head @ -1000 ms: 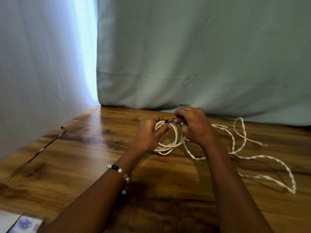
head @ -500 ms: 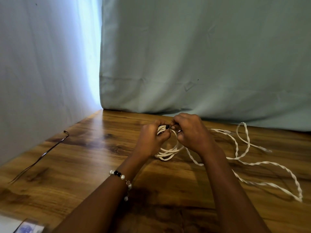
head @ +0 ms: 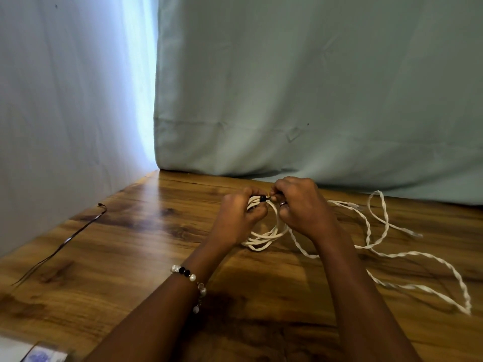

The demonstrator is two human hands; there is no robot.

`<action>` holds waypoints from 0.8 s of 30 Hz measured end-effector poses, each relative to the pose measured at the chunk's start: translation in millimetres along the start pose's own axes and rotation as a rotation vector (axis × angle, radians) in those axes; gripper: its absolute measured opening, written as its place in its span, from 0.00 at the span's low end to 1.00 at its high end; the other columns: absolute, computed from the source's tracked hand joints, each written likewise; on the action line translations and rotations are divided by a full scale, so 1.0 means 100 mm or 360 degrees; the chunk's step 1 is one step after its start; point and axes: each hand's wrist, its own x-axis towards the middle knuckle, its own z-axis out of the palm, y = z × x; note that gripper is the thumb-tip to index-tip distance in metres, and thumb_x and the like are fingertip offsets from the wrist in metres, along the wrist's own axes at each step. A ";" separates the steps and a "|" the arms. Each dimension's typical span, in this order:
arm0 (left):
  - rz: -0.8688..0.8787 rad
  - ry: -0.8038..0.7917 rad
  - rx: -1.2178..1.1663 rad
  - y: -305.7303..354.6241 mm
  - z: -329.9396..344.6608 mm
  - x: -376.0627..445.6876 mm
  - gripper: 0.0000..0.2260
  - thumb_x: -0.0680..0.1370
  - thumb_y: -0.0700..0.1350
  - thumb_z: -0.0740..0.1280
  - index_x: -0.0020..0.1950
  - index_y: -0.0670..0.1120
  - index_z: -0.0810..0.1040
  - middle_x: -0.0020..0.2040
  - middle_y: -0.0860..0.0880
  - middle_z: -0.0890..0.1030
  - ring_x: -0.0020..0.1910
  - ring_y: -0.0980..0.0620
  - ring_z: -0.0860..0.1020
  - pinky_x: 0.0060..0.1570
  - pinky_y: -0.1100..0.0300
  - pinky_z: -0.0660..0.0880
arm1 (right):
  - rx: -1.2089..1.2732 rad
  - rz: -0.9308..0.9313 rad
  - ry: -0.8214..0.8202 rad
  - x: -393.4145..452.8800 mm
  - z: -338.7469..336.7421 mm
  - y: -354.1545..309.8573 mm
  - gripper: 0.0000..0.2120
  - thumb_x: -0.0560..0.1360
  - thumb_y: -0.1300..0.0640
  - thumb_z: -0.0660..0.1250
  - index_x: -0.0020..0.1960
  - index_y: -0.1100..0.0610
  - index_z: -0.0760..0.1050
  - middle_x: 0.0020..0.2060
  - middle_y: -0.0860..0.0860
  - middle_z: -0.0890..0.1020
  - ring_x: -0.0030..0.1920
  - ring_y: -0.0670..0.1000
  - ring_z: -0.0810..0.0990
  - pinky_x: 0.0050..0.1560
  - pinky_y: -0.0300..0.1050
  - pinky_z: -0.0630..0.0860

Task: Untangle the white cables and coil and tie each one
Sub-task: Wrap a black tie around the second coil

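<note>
Wood-grain table [head: 109, 257] with pale green cloth backdrop [head: 313, 87] hanging behind it and down the left side; bright light strip at the corner where the two drapes meet.

Coiled white cable [head: 264, 237] sits mid-table, toward the far edge. Coil is tilted up: top of the loop lifted in the hands, bottom of the loop resting on the wood, nearer the camera. Several turns bunched together.

Left hand [head: 235, 218] has its fingers curled round the top-left of the coil, clamping the turns together. Right hand [head: 300, 207] has fingers curled, pinching at the black tie [head: 262, 197], which wraps the bundle at the top of the loop between both hands. Ring on one right finger; beaded bracelet [head: 189, 276] on the left wrist.

Twisted white cables [head: 418, 256] lie loose on the table to the right, two strands wound round each other. Long axis runs roughly from the coil out to the right and toward the camera, ending in a hairpin bend near the right edge. One loop arcs up toward the backdrop, with a free end [head: 415, 234] pointing right. Part of this run passes under the right wrist, so whether it joins the coil can't be told.

Thin dark strip [head: 65, 242] lies well off to the left, running diagonally. Blurred white-and-blue item [head: 39, 356] at the bottom-left corner, unidentifiable.
</note>
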 end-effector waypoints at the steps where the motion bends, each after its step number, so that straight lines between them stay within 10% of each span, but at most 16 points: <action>1: 0.0011 0.0006 0.0012 0.00 0.00 0.00 0.10 0.74 0.39 0.70 0.56 0.44 0.80 0.48 0.49 0.83 0.44 0.56 0.81 0.41 0.69 0.74 | -0.0008 -0.0005 -0.0005 0.00 0.00 -0.01 0.08 0.69 0.67 0.65 0.47 0.62 0.78 0.43 0.57 0.81 0.42 0.57 0.77 0.40 0.47 0.74; 24: 0.0020 -0.0004 0.0054 -0.05 -0.01 0.01 0.11 0.76 0.42 0.69 0.58 0.43 0.80 0.49 0.47 0.84 0.46 0.54 0.82 0.46 0.60 0.78 | 0.0355 0.0171 0.0279 0.02 0.20 -0.02 0.01 0.71 0.66 0.71 0.43 0.63 0.81 0.40 0.57 0.82 0.42 0.55 0.79 0.41 0.46 0.74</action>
